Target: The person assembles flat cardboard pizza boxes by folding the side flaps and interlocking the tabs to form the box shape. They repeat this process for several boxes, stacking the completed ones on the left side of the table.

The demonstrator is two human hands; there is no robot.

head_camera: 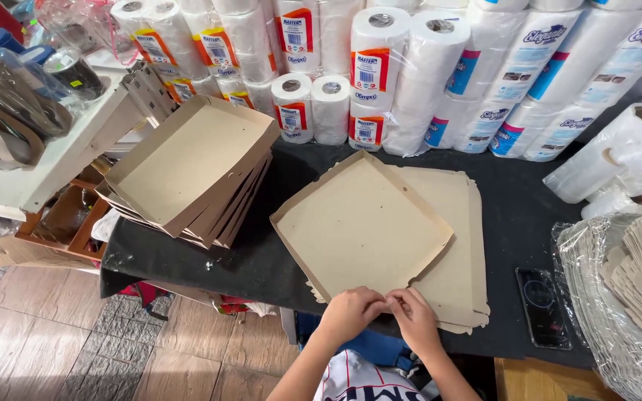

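Observation:
A shallow brown cardboard tray (358, 223) with folded-up walls lies on the black table (261, 260), on top of a pile of flat cardboard blanks (455, 245). My left hand (349, 312) and my right hand (414, 318) meet at the tray's near corner, fingers pinching the cardboard flaps there. Both hands touch each other at the corner.
A stack of finished cardboard trays (195, 171) sits at the table's left end. Packs of paper rolls (380, 67) line the back. A dark phone (542, 306) lies at right, beside a plastic-wrapped bundle of cardboard pieces (633, 289). Clear plastic bag rolls (618, 156) lie at far right.

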